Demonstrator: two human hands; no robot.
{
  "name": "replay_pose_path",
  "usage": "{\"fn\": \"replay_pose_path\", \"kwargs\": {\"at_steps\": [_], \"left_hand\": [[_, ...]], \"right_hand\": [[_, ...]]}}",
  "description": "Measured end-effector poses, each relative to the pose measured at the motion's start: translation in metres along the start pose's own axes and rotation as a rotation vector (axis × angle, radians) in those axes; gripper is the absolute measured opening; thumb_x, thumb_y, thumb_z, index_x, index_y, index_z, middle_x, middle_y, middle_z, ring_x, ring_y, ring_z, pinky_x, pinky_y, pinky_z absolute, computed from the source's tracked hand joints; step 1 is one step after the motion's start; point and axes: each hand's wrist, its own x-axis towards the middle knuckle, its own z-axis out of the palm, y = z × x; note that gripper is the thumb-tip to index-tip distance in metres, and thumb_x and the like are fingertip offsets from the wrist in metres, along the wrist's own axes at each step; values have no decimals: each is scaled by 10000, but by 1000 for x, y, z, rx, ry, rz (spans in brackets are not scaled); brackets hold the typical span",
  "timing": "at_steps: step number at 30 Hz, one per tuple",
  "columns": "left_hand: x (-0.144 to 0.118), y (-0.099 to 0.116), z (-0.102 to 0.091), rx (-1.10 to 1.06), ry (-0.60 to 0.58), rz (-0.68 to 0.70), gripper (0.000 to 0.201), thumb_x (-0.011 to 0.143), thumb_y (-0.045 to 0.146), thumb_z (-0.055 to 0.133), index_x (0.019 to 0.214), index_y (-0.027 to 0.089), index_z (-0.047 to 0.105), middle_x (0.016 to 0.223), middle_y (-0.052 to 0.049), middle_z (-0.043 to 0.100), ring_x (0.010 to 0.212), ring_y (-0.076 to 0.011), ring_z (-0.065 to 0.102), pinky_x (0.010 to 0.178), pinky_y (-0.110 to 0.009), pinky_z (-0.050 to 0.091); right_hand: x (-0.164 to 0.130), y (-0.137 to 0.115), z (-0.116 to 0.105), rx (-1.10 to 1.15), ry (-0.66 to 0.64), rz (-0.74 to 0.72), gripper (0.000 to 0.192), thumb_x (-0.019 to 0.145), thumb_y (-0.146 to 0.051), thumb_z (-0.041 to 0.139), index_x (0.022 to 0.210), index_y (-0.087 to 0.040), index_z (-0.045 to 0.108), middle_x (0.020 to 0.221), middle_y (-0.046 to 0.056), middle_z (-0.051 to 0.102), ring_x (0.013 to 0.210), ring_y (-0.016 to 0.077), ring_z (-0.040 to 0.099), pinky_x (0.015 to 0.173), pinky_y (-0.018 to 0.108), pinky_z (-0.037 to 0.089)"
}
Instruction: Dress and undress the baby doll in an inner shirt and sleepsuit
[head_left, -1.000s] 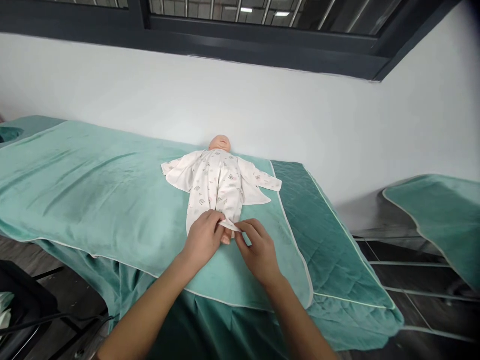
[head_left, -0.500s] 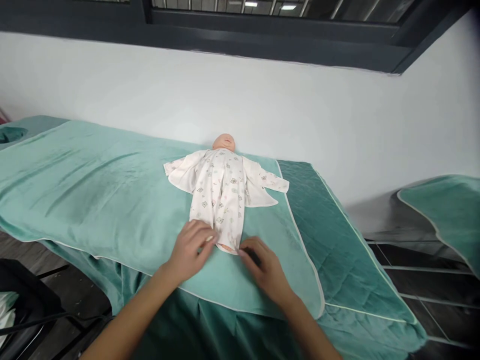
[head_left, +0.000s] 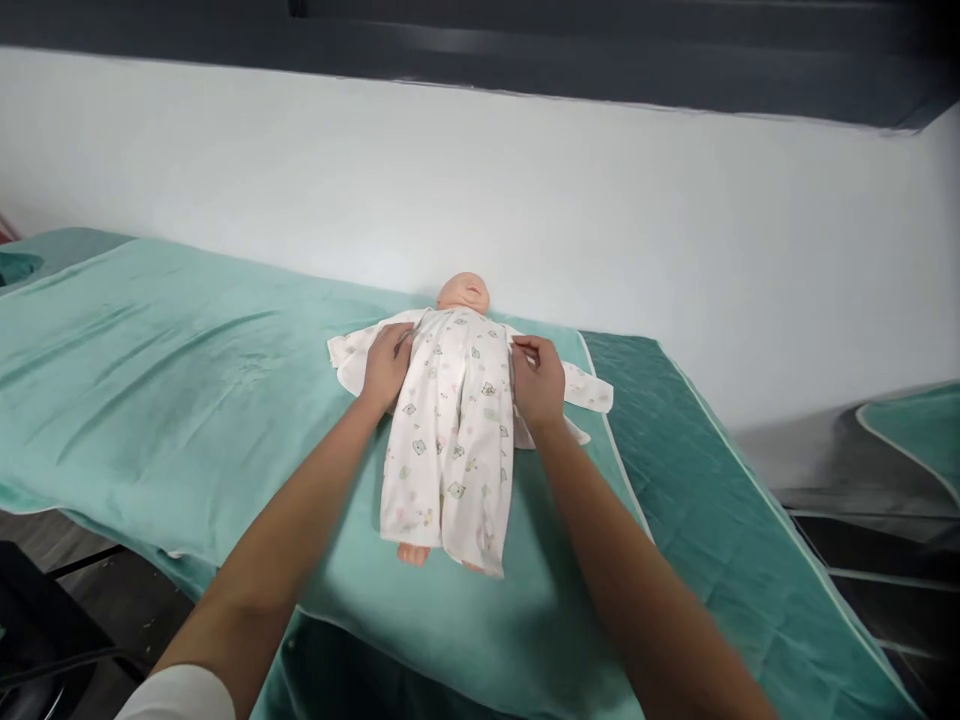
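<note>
A baby doll [head_left: 466, 290] lies on its back, its head toward the wall. It wears a white printed baby garment [head_left: 457, 430] with sleeves spread to both sides; a long printed front panel, creased down the middle, runs to the feet. A bare foot [head_left: 412, 553] shows below the hem. At the doll's upper left side, my left hand [head_left: 387, 368] has its curled fingers on the edge of the cloth. My right hand [head_left: 538, 382] pinches the cloth at the opposite edge, level with the chest. The fingertips of both hands are partly hidden.
The doll lies on a light green blanket [head_left: 210, 400] with white piping, over a darker green quilted cover [head_left: 720, 540]. Behind stands a white wall [head_left: 525, 200] under a dark window frame [head_left: 480, 60]. A black chair [head_left: 37, 610] is at lower left, a metal rack [head_left: 885, 575] at right.
Both hands have moved from the hem by the feet up to the sides of the chest. The foot at left has come into view below the hem. The camera has tilted down and closer.
</note>
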Motion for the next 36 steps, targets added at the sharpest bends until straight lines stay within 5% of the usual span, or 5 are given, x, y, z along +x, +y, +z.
{"fn": "replay_pose_path", "kwargs": {"at_steps": [6,12,19,26,36], "left_hand": [[67,-9,21,-37,-173,-69,184,897,332,582,945,182,678,1067,-68,695,1033,-198,612,985,-350,456],[78,-9,12,-107,-435,-130,234,890,409,599,828,184,610,1228,-57,604,1066,-172,576,999,-312,427],[79,-16,24,-47,-320,-130,152,922,344,551,959,202,587,1136,-59,593,1086,-178,564,1026,-332,408],[78,-16,19,-60,-378,-91,191,899,356,558,795,197,534,1112,-57,610,1034,-177,569,957,-316,433],[78,-23,32,9,-153,-182,101,886,263,550,808,207,518,857,-12,667,816,-169,592,807,-316,457]], "right_hand": [[51,27,22,-25,-116,-25,219,858,-396,592,967,-210,628,1062,77,684,1016,212,626,970,416,494],[60,43,13,-132,-287,-59,210,850,-420,616,937,-232,585,1161,78,668,1086,234,575,1005,440,410],[70,42,14,-188,-358,-31,268,904,-468,521,779,-233,547,1160,70,668,1084,243,564,992,432,389],[71,36,4,-149,-537,-75,247,897,-449,538,771,-237,530,1275,64,636,1178,245,555,1023,414,386],[72,40,18,-354,-280,51,266,903,-471,515,851,-246,646,927,20,726,909,234,625,858,377,431]]}}
